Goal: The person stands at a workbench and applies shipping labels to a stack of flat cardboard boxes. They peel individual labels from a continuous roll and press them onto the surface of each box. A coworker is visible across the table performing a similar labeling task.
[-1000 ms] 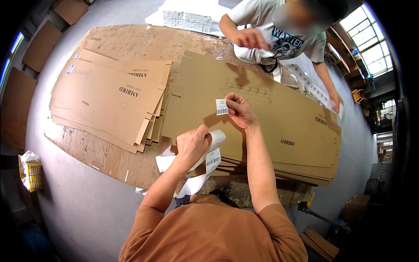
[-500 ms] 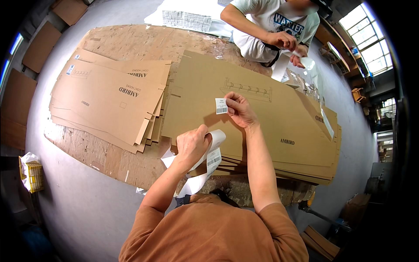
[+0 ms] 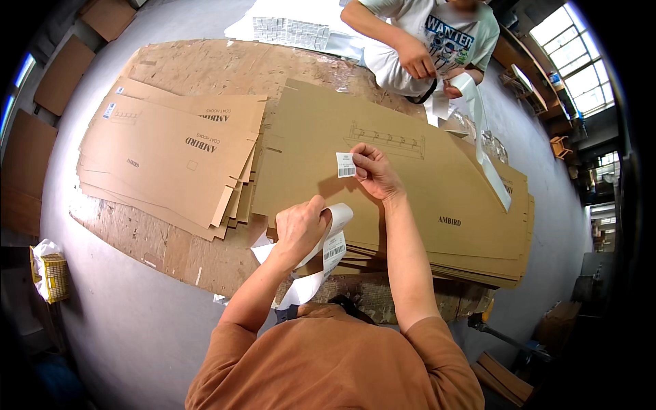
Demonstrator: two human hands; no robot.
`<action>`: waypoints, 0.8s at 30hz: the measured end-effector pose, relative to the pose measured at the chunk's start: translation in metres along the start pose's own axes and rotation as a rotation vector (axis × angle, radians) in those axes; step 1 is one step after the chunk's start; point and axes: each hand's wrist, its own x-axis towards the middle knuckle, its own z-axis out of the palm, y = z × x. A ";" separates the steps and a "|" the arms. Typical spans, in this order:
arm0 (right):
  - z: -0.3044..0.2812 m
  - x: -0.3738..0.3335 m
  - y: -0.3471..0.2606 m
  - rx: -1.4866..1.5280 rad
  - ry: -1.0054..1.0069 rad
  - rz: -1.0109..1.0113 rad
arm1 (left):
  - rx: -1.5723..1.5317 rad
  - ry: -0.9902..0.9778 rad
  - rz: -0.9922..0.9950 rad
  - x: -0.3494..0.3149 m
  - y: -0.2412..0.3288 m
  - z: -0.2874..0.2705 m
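Note:
My right hand (image 3: 377, 173) pinches a small white barcode label (image 3: 346, 165) between thumb and fingers, held above a flat cardboard sheet (image 3: 311, 133). Lower and to the left, my left hand (image 3: 299, 229) is closed on a long strip of labels (image 3: 334, 250). The strip curls over beside the hand, and its loose ends hang down toward my body. Printed on the cardboard is a line drawing of a hook rail. The sheet tops a stack of similar flat cartons that reaches to the right.
Another cardboard stack (image 3: 164, 154) lies at left on the worn wooden table (image 3: 174, 253). Across the table, a co-worker (image 3: 437, 55) handles a white label strip (image 3: 482, 130) that trails onto the cartons. White bundles (image 3: 290, 31) stand behind. A yellow basket (image 3: 53, 273) is at far left.
My hands and the label have barely moved. The co-worker's hands have drawn apart and shifted, and their strip now hangs lower in a different curve over the cardboard.

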 end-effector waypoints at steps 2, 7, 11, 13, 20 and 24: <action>-0.001 0.000 0.000 -0.001 -0.004 -0.001 | 0.003 0.000 0.002 0.000 0.000 0.000; 0.001 0.000 0.001 0.009 -0.004 -0.003 | 0.012 0.000 0.006 -0.001 -0.001 0.000; 0.002 0.000 0.000 0.013 0.005 -0.004 | 0.003 0.002 0.006 -0.001 -0.001 0.001; 0.003 -0.001 -0.001 0.012 0.009 -0.004 | 0.003 0.004 0.008 -0.001 -0.001 0.001; 0.001 0.000 0.000 0.016 0.017 -0.006 | 0.010 0.026 0.025 -0.001 -0.002 0.003; 0.002 0.000 0.000 0.007 0.023 -0.009 | 0.011 0.032 0.035 -0.001 -0.002 0.003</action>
